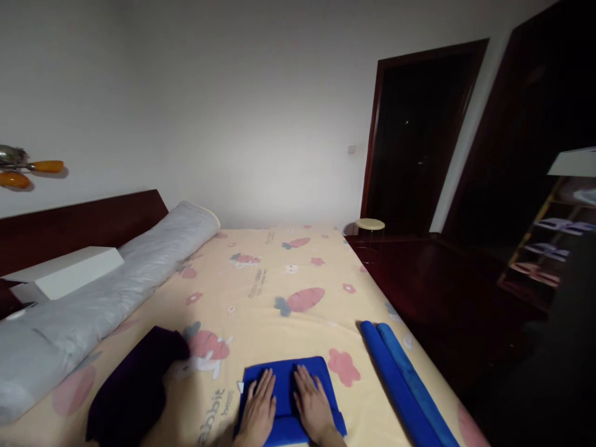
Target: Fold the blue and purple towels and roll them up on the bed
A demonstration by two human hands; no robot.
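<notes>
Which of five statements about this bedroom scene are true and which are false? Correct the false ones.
1. The left hand and right hand rest flat on the blue cloth. True.
2. The dark cloth lies to the right of both hands. False: the dark cloth lies to their left.
3. Two blue rolls lie side by side on the bed. True.
4. The stool stands on the bed. False: the stool stands on the floor.
5. The sheet is plain. False: the sheet has printed pictures.

L hand (261, 405) & R hand (313, 402): the 2 palm-down, flat, apart; fingers (267, 380) ext'd fwd, angled slightly inward.
</notes>
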